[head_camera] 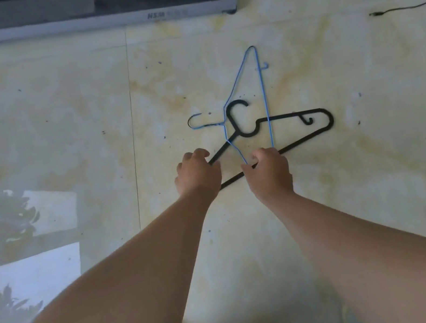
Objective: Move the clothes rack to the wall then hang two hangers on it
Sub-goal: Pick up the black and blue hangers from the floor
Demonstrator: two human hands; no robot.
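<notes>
Hands both down on crossed hangers: left hand (197,174) clamped on black hanger (294,114) arm, right hand (268,171) clamped where blue hanger (263,95) w/ long axis running away crosses it.

Soft, even daylight fills the scene, bright without harsh contrast. The glossy floor tiles (54,109) carry a washed-out mirror glare at the left edge, showing a pale window reflection (25,268) with dark foliage shapes. Shadows under the forearms are faint and diffuse. Wide-angle distortion bends lines near the borders, and the whole frame looks slightly soft, with smeared detail.
</notes>
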